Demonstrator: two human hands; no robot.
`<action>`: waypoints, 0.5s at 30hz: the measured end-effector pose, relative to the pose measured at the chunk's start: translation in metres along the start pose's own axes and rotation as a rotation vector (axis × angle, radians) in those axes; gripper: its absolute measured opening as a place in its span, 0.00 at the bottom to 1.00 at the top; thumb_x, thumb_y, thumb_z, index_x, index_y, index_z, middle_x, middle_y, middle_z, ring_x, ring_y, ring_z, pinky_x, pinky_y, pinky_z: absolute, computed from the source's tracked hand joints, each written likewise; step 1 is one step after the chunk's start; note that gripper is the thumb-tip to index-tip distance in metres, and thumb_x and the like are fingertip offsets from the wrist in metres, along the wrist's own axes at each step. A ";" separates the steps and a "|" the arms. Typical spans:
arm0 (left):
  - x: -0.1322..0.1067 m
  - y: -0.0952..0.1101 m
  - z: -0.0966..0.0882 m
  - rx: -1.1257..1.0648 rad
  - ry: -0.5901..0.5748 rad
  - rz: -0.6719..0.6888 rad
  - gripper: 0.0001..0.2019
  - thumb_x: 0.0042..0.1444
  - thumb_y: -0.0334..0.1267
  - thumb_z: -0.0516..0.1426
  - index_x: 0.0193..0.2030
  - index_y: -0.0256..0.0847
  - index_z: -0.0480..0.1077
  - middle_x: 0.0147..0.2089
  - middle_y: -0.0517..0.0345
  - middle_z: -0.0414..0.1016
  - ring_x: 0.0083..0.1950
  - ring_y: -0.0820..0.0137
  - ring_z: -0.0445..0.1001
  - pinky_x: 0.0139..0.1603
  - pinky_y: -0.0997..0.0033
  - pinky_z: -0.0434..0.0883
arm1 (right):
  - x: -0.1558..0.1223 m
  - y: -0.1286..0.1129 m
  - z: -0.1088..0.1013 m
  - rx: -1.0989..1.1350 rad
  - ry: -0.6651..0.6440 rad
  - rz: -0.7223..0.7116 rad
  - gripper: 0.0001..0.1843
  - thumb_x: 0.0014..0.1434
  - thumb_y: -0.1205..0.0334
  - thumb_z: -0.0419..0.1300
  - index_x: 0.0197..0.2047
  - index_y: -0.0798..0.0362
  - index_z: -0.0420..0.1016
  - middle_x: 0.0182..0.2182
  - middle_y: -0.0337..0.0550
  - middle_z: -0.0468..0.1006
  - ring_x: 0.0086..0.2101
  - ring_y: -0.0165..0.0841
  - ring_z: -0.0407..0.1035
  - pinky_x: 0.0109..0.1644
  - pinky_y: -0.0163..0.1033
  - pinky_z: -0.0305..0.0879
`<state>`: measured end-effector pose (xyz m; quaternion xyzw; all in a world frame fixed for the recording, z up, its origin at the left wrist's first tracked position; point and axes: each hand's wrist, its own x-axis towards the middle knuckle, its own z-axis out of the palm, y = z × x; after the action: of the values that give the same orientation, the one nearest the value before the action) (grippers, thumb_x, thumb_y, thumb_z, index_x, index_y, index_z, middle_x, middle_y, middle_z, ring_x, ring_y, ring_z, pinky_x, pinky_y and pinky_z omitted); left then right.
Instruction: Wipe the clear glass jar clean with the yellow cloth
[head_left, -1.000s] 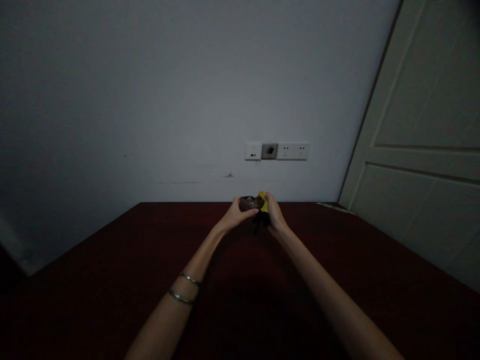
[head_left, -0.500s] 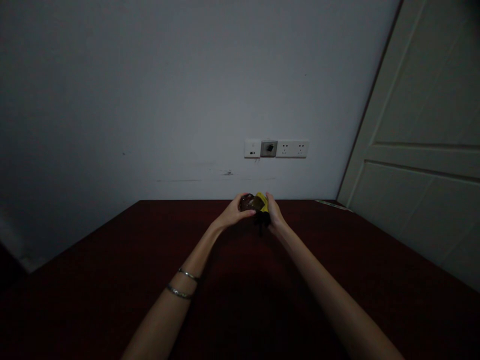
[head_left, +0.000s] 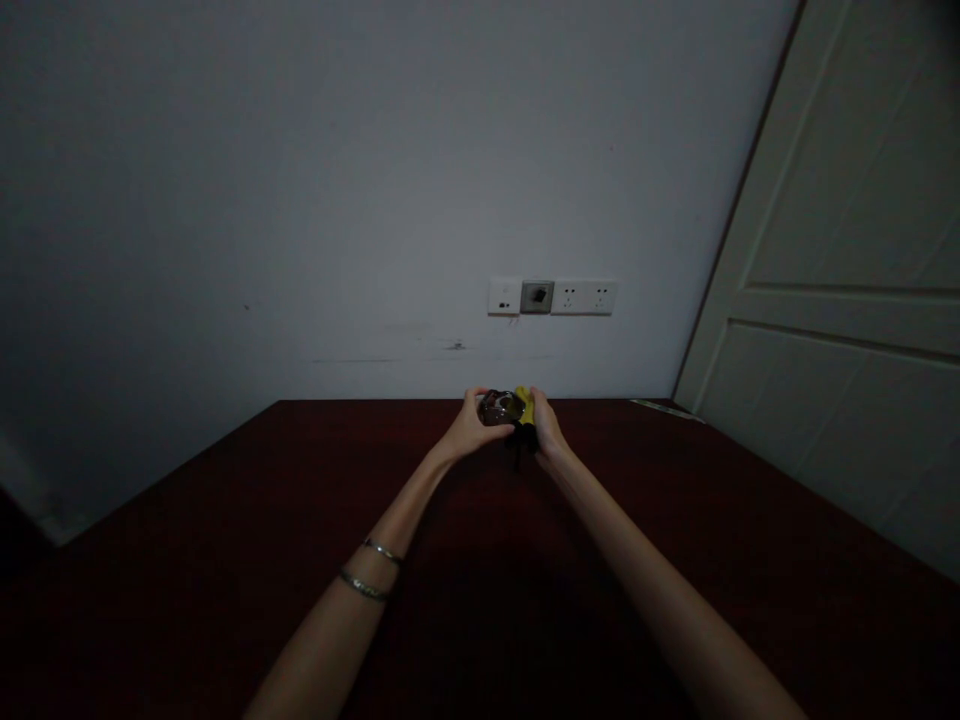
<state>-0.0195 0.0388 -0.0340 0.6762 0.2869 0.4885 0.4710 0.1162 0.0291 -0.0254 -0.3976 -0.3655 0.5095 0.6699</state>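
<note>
Both arms reach far out over a dark red table. My left hand is closed round a small dark, rounded, shiny object. My right hand is closed on a yellow piece right next to that object, with something black hanging below it. The two hands nearly touch, close to the table's far edge. In the dim light I cannot make out what the object is. Two thin bangles sit on my left forearm.
A grey wall stands behind the table with a row of white sockets and a switch. A pale panelled door is at the right. A thin flat strip lies at the table's far right corner.
Both hands stay together on the object; it has turned slightly between the fingers. The view has shifted a little.
</note>
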 end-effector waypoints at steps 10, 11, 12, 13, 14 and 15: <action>-0.001 0.026 -0.004 0.097 -0.305 0.049 0.26 0.44 0.35 0.65 0.51 0.36 0.67 0.52 0.44 0.72 0.52 0.60 0.72 0.58 0.51 0.64 | 0.001 -0.023 -0.014 -0.004 -0.071 0.155 0.21 0.61 0.52 0.46 0.25 0.53 0.72 0.17 0.41 0.73 0.18 0.32 0.64 0.26 0.37 0.62; -0.002 0.026 -0.005 0.097 -0.302 0.047 0.27 0.42 0.35 0.66 0.51 0.36 0.67 0.52 0.45 0.73 0.52 0.60 0.72 0.58 0.51 0.64 | -0.001 -0.024 -0.013 -0.006 -0.080 0.154 0.21 0.61 0.52 0.46 0.25 0.53 0.72 0.17 0.41 0.73 0.19 0.32 0.65 0.26 0.37 0.62; -0.003 0.026 -0.005 0.112 -0.295 0.050 0.28 0.41 0.35 0.67 0.51 0.36 0.68 0.52 0.45 0.73 0.52 0.60 0.72 0.58 0.51 0.63 | -0.002 -0.026 -0.011 -0.007 -0.086 0.150 0.20 0.61 0.52 0.46 0.25 0.53 0.72 0.18 0.40 0.73 0.19 0.32 0.65 0.27 0.37 0.62; -0.004 0.026 -0.005 0.135 -0.280 0.058 0.29 0.39 0.36 0.68 0.51 0.36 0.68 0.52 0.45 0.73 0.53 0.60 0.72 0.58 0.51 0.63 | -0.003 -0.027 -0.009 -0.008 -0.091 0.142 0.20 0.60 0.52 0.47 0.25 0.53 0.72 0.18 0.40 0.73 0.20 0.32 0.65 0.27 0.36 0.62; -0.004 0.025 -0.004 0.154 -0.256 0.065 0.30 0.38 0.36 0.68 0.51 0.36 0.68 0.52 0.45 0.73 0.53 0.60 0.71 0.59 0.51 0.62 | -0.005 -0.028 -0.008 -0.010 -0.096 0.134 0.20 0.60 0.52 0.47 0.25 0.53 0.71 0.18 0.40 0.73 0.20 0.31 0.65 0.28 0.36 0.62; -0.004 0.025 -0.004 0.159 -0.231 0.067 0.30 0.38 0.36 0.68 0.51 0.35 0.68 0.52 0.45 0.73 0.53 0.60 0.71 0.59 0.52 0.62 | -0.006 -0.029 -0.007 -0.011 -0.102 0.126 0.19 0.60 0.52 0.48 0.25 0.53 0.71 0.19 0.40 0.73 0.20 0.31 0.65 0.28 0.36 0.63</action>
<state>-0.0266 0.0268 -0.0120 0.7723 0.2457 0.3984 0.4295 0.1322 0.0174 -0.0026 -0.3971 -0.3763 0.5679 0.6149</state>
